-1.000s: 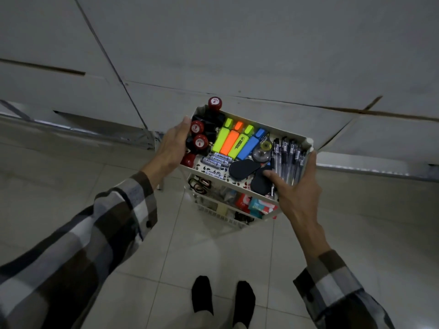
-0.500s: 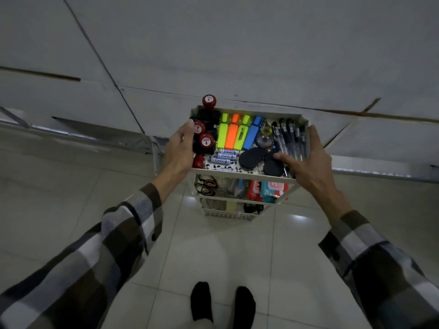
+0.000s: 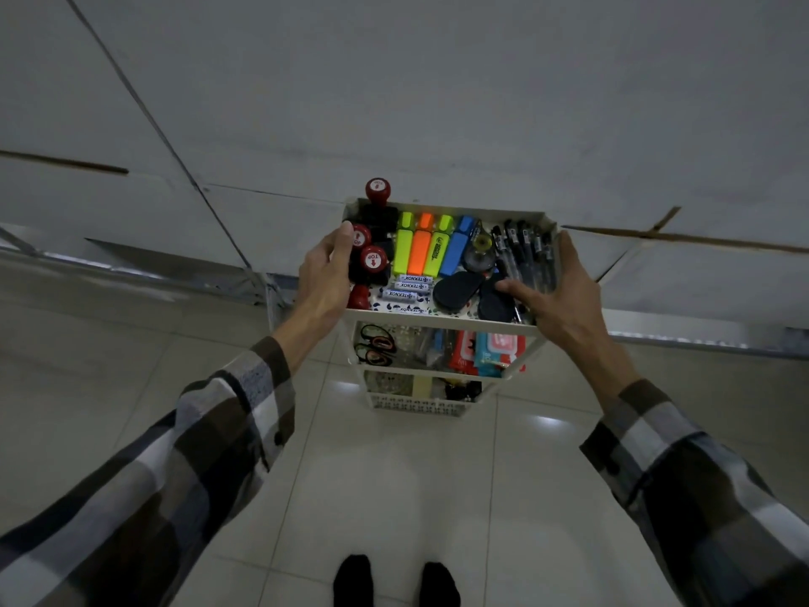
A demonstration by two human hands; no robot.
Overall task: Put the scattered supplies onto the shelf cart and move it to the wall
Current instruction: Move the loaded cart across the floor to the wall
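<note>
Batteries [image 3: 406, 287] on the cart's top tray read TEKNOX; the red stamps [image 3: 373, 260] say TOP. The shelf cart [image 3: 442, 322] stands against the wall [image 3: 437, 102] at twelve o'clock. The left hand [image 3: 326, 273] and right hand [image 3: 558, 291], fingers spread, clasp the tray's sides at nine and three o'clock.

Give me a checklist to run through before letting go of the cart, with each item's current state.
1. Shelf cart back edge at the wall: ok.
2. Left hand on the cart's left rim: ok.
3. Right hand on the right rim: ok.
4. Highlighters, pens and batteries lying inside the top tray: ok.
5. Tall stamp stable: cannot tell.
6. Wheels settled: cannot tell, hidden.
</note>
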